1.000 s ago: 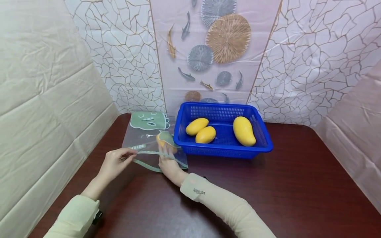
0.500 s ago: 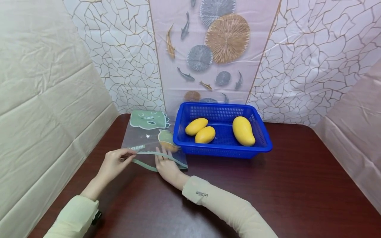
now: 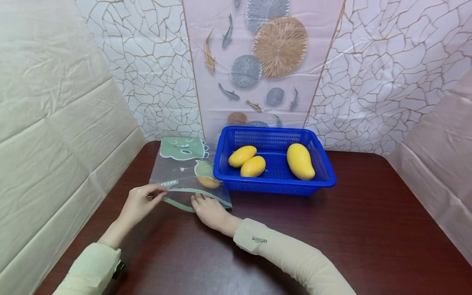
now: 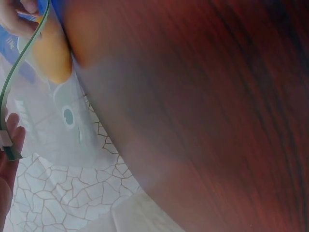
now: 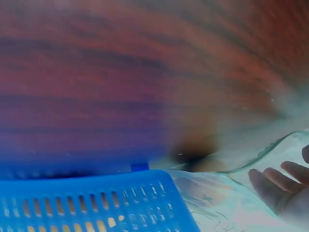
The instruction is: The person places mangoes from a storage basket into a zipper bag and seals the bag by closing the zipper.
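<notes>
A clear zip bag (image 3: pixel 173 166) with a green-edged mouth and green cartoon prints lies flat, its mouth towards me. My left hand (image 3: pixel 141 203) pinches the left end of that mouth between thumb and fingers; the left wrist view shows the fingertips at the white-and-green zip end. Inside the bag is a yellow mango (image 4: pixel 52 53), partly covered by a print. My right hand (image 3: pixel 211 212) is at the right part of the parted mouth, fingertips just within it and short of the mango. In the right wrist view its fingers (image 5: pixel 268 186) are loosely extended and hold nothing.
A blue slotted basket (image 3: pixel 273 185) stands right of the bag, its left side against the bag's edge. Two mangoes (image 3: pixel 248 161) lie at its left and a larger mango (image 3: pixel 300 162) at its right. Patterned cloth (image 3: pixel 162 82) walls the dark wooden table (image 3: pixel 295 241).
My right hand has drawn back from the mango towards the bag's mouth, leaving the mango inside. My left hand keeps its pinch on the mouth.
</notes>
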`<state>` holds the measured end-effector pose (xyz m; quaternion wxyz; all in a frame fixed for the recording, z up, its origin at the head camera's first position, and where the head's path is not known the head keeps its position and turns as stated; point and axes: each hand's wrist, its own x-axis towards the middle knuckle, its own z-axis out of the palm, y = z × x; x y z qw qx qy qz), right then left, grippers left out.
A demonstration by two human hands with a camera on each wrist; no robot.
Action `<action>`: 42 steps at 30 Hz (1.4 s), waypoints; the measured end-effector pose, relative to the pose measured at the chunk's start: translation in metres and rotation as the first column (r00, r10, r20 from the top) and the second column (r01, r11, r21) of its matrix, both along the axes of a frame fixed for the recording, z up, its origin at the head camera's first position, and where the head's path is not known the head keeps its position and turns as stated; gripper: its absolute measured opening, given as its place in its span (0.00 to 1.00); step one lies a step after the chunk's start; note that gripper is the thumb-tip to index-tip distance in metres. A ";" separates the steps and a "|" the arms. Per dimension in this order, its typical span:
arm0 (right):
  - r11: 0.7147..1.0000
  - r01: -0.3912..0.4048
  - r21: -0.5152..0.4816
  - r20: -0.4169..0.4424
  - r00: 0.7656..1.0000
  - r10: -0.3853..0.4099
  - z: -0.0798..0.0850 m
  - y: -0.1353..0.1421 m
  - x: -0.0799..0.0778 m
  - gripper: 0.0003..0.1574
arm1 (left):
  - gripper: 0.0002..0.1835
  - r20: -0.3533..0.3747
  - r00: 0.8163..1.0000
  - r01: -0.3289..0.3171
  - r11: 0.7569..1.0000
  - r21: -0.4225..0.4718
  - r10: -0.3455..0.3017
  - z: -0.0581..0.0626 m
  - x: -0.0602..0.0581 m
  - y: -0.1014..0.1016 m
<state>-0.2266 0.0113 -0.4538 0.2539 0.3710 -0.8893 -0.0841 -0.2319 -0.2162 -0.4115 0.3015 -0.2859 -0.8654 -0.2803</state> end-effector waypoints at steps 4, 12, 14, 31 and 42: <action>0.994 -0.056 -0.094 0.140 0.988 0.068 0.003 0.007 0.005 0.16 | 0.11 0.020 1.000 0.002 1.000 0.004 -0.002 -0.002 0.001 -0.002; 0.981 -0.083 -0.174 0.261 0.957 0.127 0.011 0.019 0.013 0.12 | 0.11 0.017 1.000 0.015 1.000 0.011 -0.015 -0.003 0.000 -0.003; 0.982 -0.090 -0.168 0.273 0.952 0.134 0.016 0.022 0.016 0.12 | 0.10 0.017 1.000 0.013 1.000 0.006 -0.013 -0.003 0.000 -0.003; 0.931 -0.215 -0.295 0.246 0.924 0.292 0.050 0.058 0.042 0.13 | 0.10 0.039 0.999 0.022 1.000 -0.008 -0.022 -0.006 0.003 -0.007; 0.901 -0.177 -0.396 0.236 0.929 0.286 0.068 0.091 0.027 0.14 | 0.11 0.043 0.999 0.016 1.000 -0.009 -0.016 -0.009 0.004 -0.008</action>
